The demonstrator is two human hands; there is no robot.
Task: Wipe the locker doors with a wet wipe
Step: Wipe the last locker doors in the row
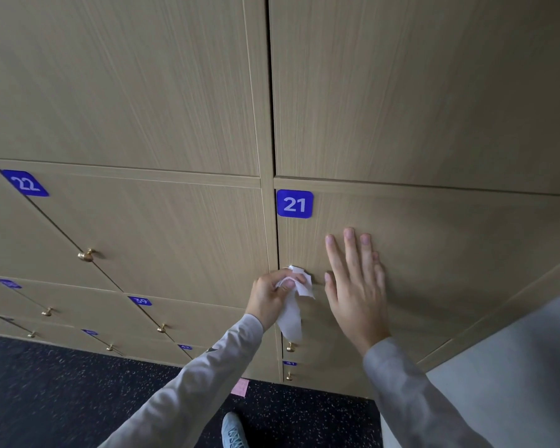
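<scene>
A person faces a wall of pale wood lockers, seen from above and close. Just below the middle of the frame, the left hand point(274, 297) curls its fingers tightly around a crumpled white wipe point(293, 305), bunching its top against the left edge of door 21 point(450, 253), about where that door's knob would sit; the knob itself is hidden, so whether the wipe wraps it cannot be told. A tail of the wipe hangs down below the fist. To the right, the right hand point(356, 286) lies flat on the same door, fingers straight and slightly spread, holding nothing. A blue plate reading 21 point(295, 204) marks the door's upper left corner. At left, door 22 point(162, 240) carries its own blue plate point(25, 183) and a brass knob point(86, 255). Smaller numbered doors with knobs run along the lower left, above dark speckled floor point(46, 399), where a pale blue shoe point(233, 431) shows at the bottom edge. This looks like detail work at the door's edge. To do it well, the flat hand should likely keep the door steady while the wipe rubs around the fitting, then opens out for broad strokes across the panel.
</scene>
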